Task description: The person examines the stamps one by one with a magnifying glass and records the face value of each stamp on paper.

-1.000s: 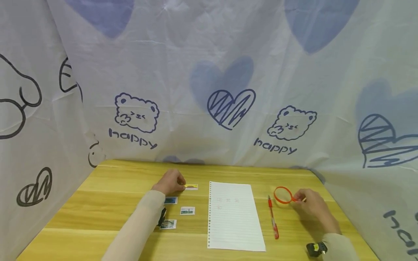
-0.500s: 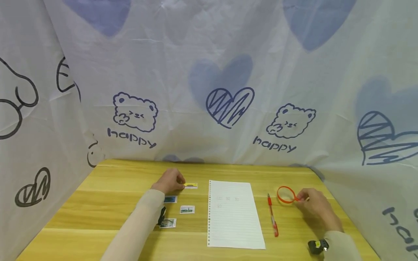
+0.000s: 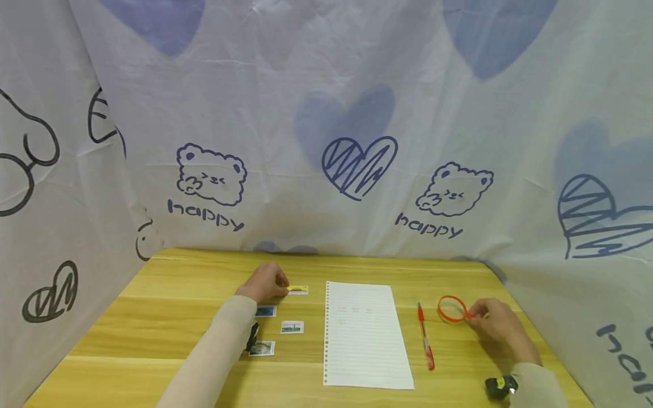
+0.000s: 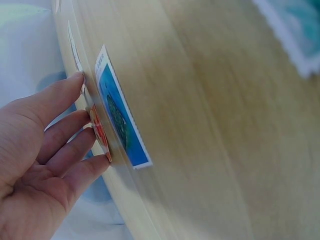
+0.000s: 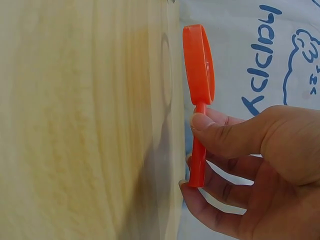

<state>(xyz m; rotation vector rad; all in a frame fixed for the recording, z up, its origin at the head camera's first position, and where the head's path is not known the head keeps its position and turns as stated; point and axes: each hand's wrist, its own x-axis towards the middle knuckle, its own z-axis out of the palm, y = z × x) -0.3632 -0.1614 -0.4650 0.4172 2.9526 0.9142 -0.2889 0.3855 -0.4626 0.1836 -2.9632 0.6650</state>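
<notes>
My left hand [image 3: 263, 281] rests at the back left of the table, fingertips right at a yellow stamp [image 3: 298, 290]. In the left wrist view its thumb tip touches one stamp's edge, while the other fingers lie lightly bent by a red-orange stamp [image 4: 100, 132], hidden in the head view. A blue stamp [image 4: 119, 112] lies beside them. Nearer the front are a green-and-white stamp [image 3: 292, 327] and a greyish stamp [image 3: 262, 348]. My right hand [image 3: 497, 324] pinches the handle of a red magnifying glass [image 5: 197, 65], raised above the table with its shadow below.
A lined sheet of paper [image 3: 367, 351] with faint writing near its top lies mid-table. Right of it is a red pen [image 3: 425, 337]. White cloth [image 3: 285, 113] printed with hearts and bears hangs behind and beside the wooden table [image 3: 127, 340].
My right hand has moved the magnifying glass a little to the right, away from the pen, and its ring has tilted. The left hand has stayed by the yellow stamp.
</notes>
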